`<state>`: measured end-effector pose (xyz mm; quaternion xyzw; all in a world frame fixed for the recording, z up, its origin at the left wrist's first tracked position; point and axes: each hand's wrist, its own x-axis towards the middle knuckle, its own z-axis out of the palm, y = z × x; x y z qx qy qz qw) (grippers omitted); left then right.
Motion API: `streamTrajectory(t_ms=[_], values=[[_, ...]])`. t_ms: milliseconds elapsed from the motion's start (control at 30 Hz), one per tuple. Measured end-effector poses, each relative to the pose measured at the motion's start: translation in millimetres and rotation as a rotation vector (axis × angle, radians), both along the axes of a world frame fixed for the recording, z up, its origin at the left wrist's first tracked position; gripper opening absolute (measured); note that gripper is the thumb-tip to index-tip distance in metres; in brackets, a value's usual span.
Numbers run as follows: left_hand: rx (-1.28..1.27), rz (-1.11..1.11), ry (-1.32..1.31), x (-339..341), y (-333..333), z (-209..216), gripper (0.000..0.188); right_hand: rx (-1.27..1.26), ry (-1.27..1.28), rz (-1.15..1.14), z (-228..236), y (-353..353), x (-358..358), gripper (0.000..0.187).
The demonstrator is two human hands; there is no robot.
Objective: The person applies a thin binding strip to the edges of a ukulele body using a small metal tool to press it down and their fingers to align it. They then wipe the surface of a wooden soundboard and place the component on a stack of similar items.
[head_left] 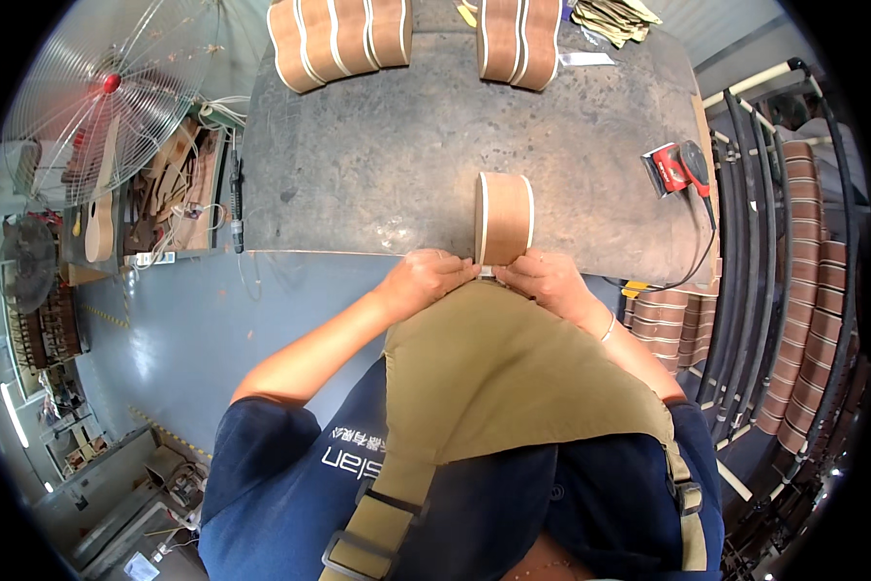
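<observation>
A small brown wooden instrument body [506, 218], like a ukulele's, stands on its side at the table's near edge, its curved side wall edged in white. At its near end, a small pale strip [487, 272] shows between my fingertips, in front of my apron. My left hand [429, 280] is closed, pinching at the left end of that strip, close to the body's near left corner. From the other side my right hand [549, 282] is closed too, its fingers at the strip's right end and against the body's near right corner. My fingers partly hide the strip.
More wooden instrument bodies [341, 41] [519, 44] stand at the table's [377, 155] far edge. A red and black sander [680, 169] with a cable lies on the right. A large fan [112, 83] stands at the left, a rack [757, 242] at the right.
</observation>
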<state>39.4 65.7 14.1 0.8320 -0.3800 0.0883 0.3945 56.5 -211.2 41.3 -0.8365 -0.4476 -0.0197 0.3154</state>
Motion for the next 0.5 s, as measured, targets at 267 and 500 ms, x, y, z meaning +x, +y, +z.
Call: streamTrajectory(t_ms=[267,500], values=[[0.127,0.158,0.139,51,-1,50,0.028,0.074,-0.057,-0.194,37,4,48,0.022],[0.1,0.281,0.157,103,-12,34,0.02,0.114,0.174,-0.252,26,17,101,0.017]])
